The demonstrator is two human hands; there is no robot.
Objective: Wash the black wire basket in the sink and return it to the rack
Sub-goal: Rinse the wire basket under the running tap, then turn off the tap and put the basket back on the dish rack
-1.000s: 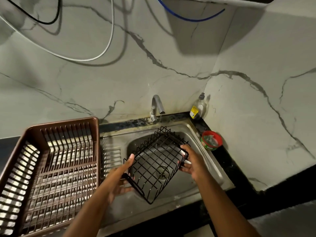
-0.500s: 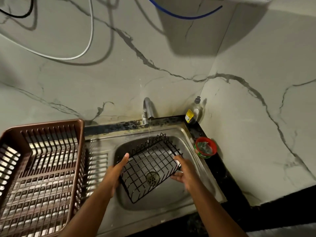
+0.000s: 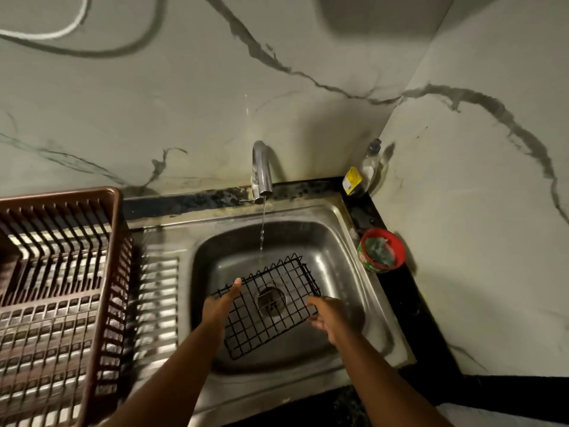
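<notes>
The black wire basket (image 3: 268,306) lies low in the steel sink (image 3: 335,241), over the drain. My left hand (image 3: 220,303) holds its left rim, fingers stretched along the wire. My right hand (image 3: 328,314) grips its right edge. A thin stream of water falls from the chrome tap (image 3: 261,171) and lands near the basket's far edge. The brown plastic rack (image 3: 61,288) stands on the drainboard to the left of the sink.
A dish-soap bottle (image 3: 361,174) stands in the back corner on the black counter. A red and green tub (image 3: 381,254) with a scrubber sits right of the sink. Marble walls close in behind and to the right.
The basket has been lowered from a tilted hold above the sink down into the basin. Water now runs from the tap. The view has moved in closer.
</notes>
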